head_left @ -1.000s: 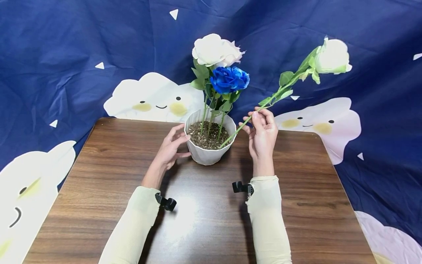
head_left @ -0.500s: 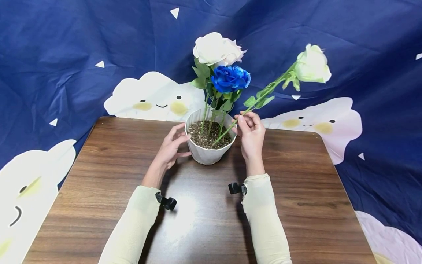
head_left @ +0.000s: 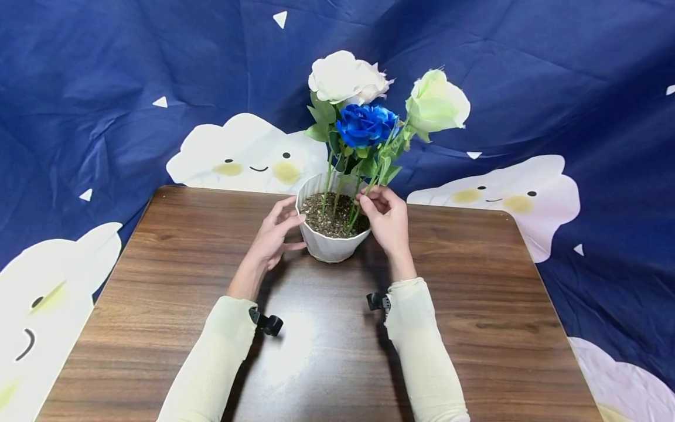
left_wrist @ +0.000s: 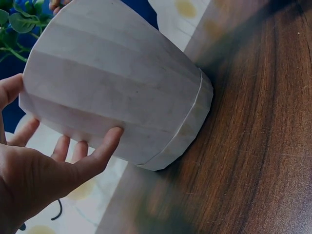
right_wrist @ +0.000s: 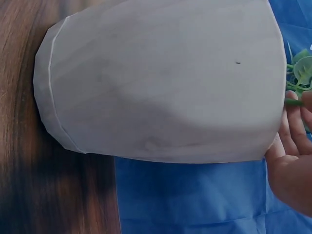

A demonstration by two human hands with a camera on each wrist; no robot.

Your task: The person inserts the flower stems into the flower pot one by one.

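A white faceted flower pot [head_left: 332, 249] filled with dark soil [head_left: 323, 225] stands on the table. White roses [head_left: 334, 77] and a blue rose [head_left: 367, 126] rise from it on green stems. My right hand [head_left: 389, 225] pinches the stem of a pale green-white rose [head_left: 437, 101] at the pot's right rim. This stem leans right, its lower end at the soil; how deep it goes cannot be told. My left hand [head_left: 274, 231] touches the pot's left side with spread fingers, also in the left wrist view, where fingertips [left_wrist: 115, 132] rest against the wall.
The brown wooden table [head_left: 174, 281] carries the pot near its back edge. Behind hangs a dark blue cloth [head_left: 211, 58] with smiling white clouds [head_left: 248, 155]. Each sleeve bears a small black wrist camera [head_left: 270, 325].
My right hand has moved left toward the pot, bringing the pale rose more upright and beside the blue one. Its stem's lower end sits further into the pot. My left hand stays put.
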